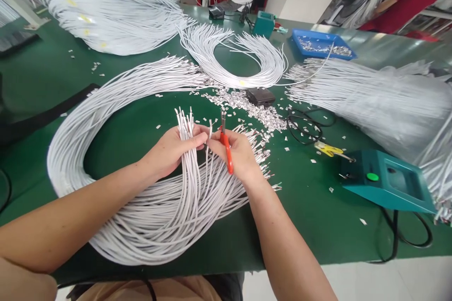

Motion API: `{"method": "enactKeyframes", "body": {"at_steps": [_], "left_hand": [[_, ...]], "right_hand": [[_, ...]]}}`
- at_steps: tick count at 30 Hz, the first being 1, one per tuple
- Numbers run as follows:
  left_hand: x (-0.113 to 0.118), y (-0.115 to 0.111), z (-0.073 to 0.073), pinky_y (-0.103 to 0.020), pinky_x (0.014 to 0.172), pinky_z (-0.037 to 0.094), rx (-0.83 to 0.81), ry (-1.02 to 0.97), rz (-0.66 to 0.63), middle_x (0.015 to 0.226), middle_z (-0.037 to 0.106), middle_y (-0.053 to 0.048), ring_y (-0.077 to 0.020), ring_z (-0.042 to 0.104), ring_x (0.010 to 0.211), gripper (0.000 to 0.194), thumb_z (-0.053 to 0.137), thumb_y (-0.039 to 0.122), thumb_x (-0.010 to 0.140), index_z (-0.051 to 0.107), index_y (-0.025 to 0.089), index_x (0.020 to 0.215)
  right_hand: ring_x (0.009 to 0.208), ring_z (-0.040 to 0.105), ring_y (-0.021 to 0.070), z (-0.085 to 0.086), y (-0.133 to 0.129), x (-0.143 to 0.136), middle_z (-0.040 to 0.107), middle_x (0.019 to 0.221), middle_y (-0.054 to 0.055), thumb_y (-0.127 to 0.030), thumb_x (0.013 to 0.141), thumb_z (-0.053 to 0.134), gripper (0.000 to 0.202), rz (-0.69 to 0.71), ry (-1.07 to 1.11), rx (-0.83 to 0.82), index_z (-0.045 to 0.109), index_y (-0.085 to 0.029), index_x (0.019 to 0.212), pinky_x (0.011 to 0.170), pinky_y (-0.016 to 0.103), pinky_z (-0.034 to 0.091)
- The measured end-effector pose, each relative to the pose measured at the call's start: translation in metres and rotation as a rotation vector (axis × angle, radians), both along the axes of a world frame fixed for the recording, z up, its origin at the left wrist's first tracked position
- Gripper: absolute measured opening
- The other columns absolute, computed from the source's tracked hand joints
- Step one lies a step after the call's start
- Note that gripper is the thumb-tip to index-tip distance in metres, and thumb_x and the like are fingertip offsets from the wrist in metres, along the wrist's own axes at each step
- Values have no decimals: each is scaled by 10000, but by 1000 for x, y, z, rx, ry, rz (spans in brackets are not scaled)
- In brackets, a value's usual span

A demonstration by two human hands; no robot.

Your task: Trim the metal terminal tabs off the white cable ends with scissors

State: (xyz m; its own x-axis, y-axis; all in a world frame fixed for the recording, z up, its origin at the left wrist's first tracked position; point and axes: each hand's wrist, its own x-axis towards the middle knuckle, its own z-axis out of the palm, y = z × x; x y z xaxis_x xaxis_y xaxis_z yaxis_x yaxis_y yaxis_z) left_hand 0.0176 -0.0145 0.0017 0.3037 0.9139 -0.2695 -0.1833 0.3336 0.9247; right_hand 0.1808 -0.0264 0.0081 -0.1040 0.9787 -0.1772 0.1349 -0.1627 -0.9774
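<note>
Several white cable ends (186,127) stand upright in my left hand (169,148), pinned under its thumb. My right hand (242,155) is closed around red-handled scissors (227,153), their metal tip pointing away from me. Between the two hands, a single white cable end (211,129) rises at the fingertips, which nearly meet there. I cannot tell which fingers grip it. Both hands are over a large loop of white cables (67,150) on the green table; its near ends fan out beneath my right hand.
Small white scraps (243,106) lie scattered around a black block (260,97). A teal machine (384,181) with a green button stands right, beside a yellow-handled tool (329,149). More cable bundles (113,14), a blue tray (321,42) and two people are farther back.
</note>
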Motion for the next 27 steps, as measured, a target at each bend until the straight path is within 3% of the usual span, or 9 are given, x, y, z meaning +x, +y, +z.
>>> {"method": "enactKeyframes", "body": {"at_steps": [5,9,11,16,22,25,27], "left_hand": [[0,2,1,-242,742,435,-35,-57,28,724,570,38,-100,577,767,348,772,235,693,433,168,643],[-1,1,1,-265,805,444,-23,-99,-10,774,612,24,-118,619,838,305,728,233,759,435,175,698],[-1,0,1,-277,790,450,-18,-109,-26,769,615,23,-122,628,805,297,713,226,774,429,177,707],[-2,0,1,-247,659,413,42,-94,-56,741,608,17,-108,590,718,303,686,215,797,405,179,689],[-7,1,1,-214,621,399,8,-129,-70,714,587,21,-95,564,711,287,689,214,798,422,177,700],[-9,2,0,-201,623,394,-20,-143,-45,742,562,30,-86,561,728,288,715,210,773,437,173,708],[-9,3,1,-202,610,382,-18,-125,-22,771,559,28,-77,546,708,295,713,199,767,428,170,698]], "right_hand": [[597,452,104,-1,0,2,539,599,-44,-320,644,733,185,26,-41,28,664,-149,650,598,253,354],[639,496,105,2,6,12,585,656,-21,-297,690,733,158,-158,128,93,672,-167,625,657,258,393],[659,509,109,4,10,14,610,691,-2,-310,710,731,202,-181,205,83,653,-170,586,670,262,405],[636,492,103,7,15,7,576,653,-3,-365,745,719,266,-37,269,10,648,-184,564,654,265,407],[638,545,117,11,16,-2,598,629,-17,-371,734,728,175,154,314,17,703,-197,728,694,289,442],[671,555,123,12,15,0,626,679,-11,-366,758,694,167,147,191,71,695,-199,762,699,286,439],[677,541,126,10,14,3,632,719,-2,-376,767,664,187,67,-44,118,674,-190,746,672,281,421]]}}
